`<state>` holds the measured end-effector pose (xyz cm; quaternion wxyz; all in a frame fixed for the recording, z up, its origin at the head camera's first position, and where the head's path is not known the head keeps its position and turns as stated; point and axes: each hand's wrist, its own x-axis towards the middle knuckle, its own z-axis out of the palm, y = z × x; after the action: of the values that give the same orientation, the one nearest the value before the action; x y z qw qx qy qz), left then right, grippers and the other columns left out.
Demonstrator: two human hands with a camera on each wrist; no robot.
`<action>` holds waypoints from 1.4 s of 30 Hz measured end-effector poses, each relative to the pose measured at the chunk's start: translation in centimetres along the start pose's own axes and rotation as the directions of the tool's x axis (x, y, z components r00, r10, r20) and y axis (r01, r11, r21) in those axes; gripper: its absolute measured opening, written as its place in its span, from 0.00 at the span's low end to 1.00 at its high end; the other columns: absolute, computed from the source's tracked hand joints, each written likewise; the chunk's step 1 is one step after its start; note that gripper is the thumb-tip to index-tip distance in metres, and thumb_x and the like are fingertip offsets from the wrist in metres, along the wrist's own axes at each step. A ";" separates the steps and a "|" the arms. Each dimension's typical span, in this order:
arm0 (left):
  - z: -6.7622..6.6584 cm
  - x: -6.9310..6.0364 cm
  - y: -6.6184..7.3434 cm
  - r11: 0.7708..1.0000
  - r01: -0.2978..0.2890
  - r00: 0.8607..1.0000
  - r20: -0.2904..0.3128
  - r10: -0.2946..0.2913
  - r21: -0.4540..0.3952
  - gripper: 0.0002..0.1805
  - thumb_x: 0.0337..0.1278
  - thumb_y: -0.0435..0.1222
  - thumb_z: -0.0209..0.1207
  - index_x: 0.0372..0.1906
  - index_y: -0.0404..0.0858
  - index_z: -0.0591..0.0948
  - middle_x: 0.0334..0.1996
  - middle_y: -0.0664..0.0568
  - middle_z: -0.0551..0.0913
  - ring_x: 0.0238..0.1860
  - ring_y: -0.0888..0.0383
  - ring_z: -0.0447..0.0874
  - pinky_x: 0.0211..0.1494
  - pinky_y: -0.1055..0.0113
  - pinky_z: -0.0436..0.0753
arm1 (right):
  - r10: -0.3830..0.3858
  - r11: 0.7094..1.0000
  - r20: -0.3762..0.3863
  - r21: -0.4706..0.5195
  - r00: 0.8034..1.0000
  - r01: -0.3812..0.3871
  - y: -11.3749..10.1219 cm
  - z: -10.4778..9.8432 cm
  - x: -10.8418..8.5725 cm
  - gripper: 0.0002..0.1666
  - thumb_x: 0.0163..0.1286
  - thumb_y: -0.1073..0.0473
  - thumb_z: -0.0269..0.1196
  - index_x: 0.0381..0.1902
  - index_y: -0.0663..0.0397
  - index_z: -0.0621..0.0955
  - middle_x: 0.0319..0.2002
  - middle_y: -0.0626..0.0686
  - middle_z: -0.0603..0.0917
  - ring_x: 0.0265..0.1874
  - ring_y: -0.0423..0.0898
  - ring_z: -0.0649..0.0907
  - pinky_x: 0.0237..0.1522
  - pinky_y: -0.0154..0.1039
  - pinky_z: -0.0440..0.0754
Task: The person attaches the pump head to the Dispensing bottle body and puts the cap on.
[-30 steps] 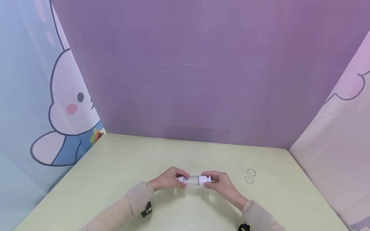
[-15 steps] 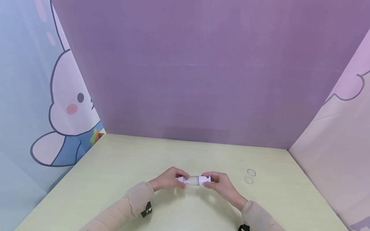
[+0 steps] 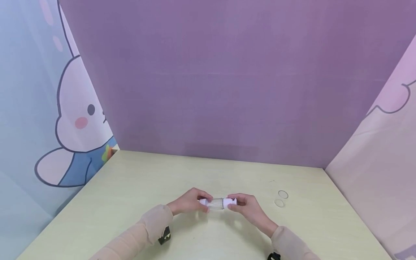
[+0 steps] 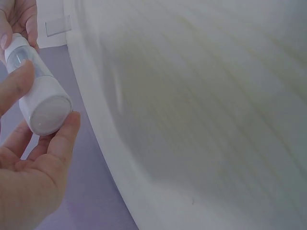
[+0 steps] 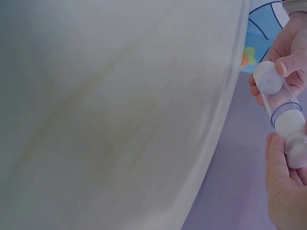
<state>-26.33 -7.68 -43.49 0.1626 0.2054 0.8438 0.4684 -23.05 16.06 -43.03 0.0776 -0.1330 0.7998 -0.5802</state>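
Observation:
A bottle (image 3: 215,204) with a clear middle and white ends lies level in the air over the table, gripped by both hands. My left hand (image 3: 190,200) holds its left end, thumb and fingers around the white round base (image 4: 50,114). On the other end, my right hand (image 3: 248,208) pinches the white collar (image 5: 290,123) between thumb and fingers. A smaller white knob-like part (image 5: 297,152) sticks out past that collar in the right wrist view. The clear wall shows between the two hands. Some fingertips are hidden behind the bottle.
Two thin rings, one dark-edged (image 3: 287,196) and one pale (image 3: 281,206), lie on the pale table (image 3: 156,173) to the right of my right hand. A purple panel (image 3: 221,90) stands behind the table, with printed cloths at both sides.
My right fingers have shifted very slightly to the right on the white end. The left hand and the bottle have stayed in place.

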 end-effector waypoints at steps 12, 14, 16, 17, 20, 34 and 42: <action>-0.1 -0.5 0.3 1.000 0.011 1.000 -0.007 -0.011 0.006 0.19 0.44 0.31 0.66 0.47 0.36 0.81 0.46 0.50 0.81 0.41 0.56 0.76 0.46 0.61 0.75 | 0.016 1.000 -0.014 -0.016 1.000 -0.016 -0.1 0.2 0.0 0.24 0.58 0.60 0.65 0.49 0.68 0.77 0.43 0.60 0.83 0.38 0.41 0.81 0.41 0.33 0.80; -0.1 -0.5 0.4 1.000 0.009 1.000 -0.008 -0.009 -0.005 0.19 0.43 0.31 0.66 0.46 0.37 0.81 0.46 0.48 0.81 0.42 0.55 0.76 0.46 0.59 0.74 | 0.016 1.000 -0.022 -0.024 1.000 -0.017 -0.2 0.2 0.0 0.24 0.57 0.59 0.65 0.49 0.68 0.77 0.42 0.60 0.83 0.38 0.41 0.81 0.41 0.33 0.80; -0.1 -0.5 0.5 1.000 0.008 1.000 -0.008 -0.008 -0.006 0.19 0.43 0.31 0.66 0.46 0.37 0.81 0.45 0.48 0.81 0.42 0.54 0.76 0.46 0.59 0.74 | 0.016 0.999 -0.035 -0.034 0.999 -0.017 -0.2 0.2 0.0 0.23 0.57 0.59 0.66 0.48 0.68 0.78 0.42 0.60 0.84 0.37 0.40 0.81 0.41 0.34 0.80; -0.1 -0.6 0.5 1.000 0.006 1.000 -0.008 -0.006 -0.007 0.19 0.43 0.31 0.66 0.46 0.37 0.81 0.45 0.48 0.81 0.42 0.54 0.76 0.46 0.58 0.74 | 0.016 0.999 -0.042 -0.038 0.999 -0.018 -0.2 0.2 0.0 0.23 0.57 0.59 0.66 0.48 0.68 0.78 0.42 0.60 0.84 0.37 0.40 0.81 0.41 0.34 0.80; -0.1 -0.6 0.6 1.000 0.003 1.000 -0.007 -0.003 -0.002 0.19 0.43 0.31 0.66 0.46 0.36 0.81 0.45 0.48 0.81 0.42 0.54 0.76 0.47 0.58 0.74 | 0.021 0.999 -0.058 -0.044 0.998 -0.024 -0.2 0.3 0.0 0.23 0.57 0.59 0.66 0.48 0.66 0.78 0.42 0.60 0.84 0.37 0.41 0.81 0.42 0.36 0.80; 0.1 -0.3 0.2 1.000 0.002 1.000 -0.007 -0.002 0.019 0.19 0.43 0.32 0.67 0.46 0.36 0.81 0.45 0.49 0.81 0.42 0.55 0.75 0.47 0.59 0.74 | 0.040 0.999 -0.034 -0.028 0.999 -0.041 0.0 0.2 -0.2 0.25 0.59 0.57 0.64 0.50 0.68 0.76 0.42 0.60 0.84 0.38 0.41 0.81 0.43 0.39 0.79; 0.1 -0.2 0.2 1.000 0.009 1.000 -0.007 -0.009 0.009 0.20 0.43 0.32 0.66 0.47 0.37 0.81 0.45 0.50 0.82 0.42 0.54 0.76 0.46 0.60 0.74 | 0.027 0.999 -0.041 -0.029 0.999 -0.028 0.2 0.2 0.1 0.25 0.57 0.57 0.66 0.50 0.66 0.77 0.45 0.60 0.83 0.42 0.47 0.82 0.44 0.38 0.80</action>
<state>-26.06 -7.61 -43.39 0.1607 0.2006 0.8473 0.4648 -23.11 15.91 -43.23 0.0674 -0.1111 0.8116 -0.5696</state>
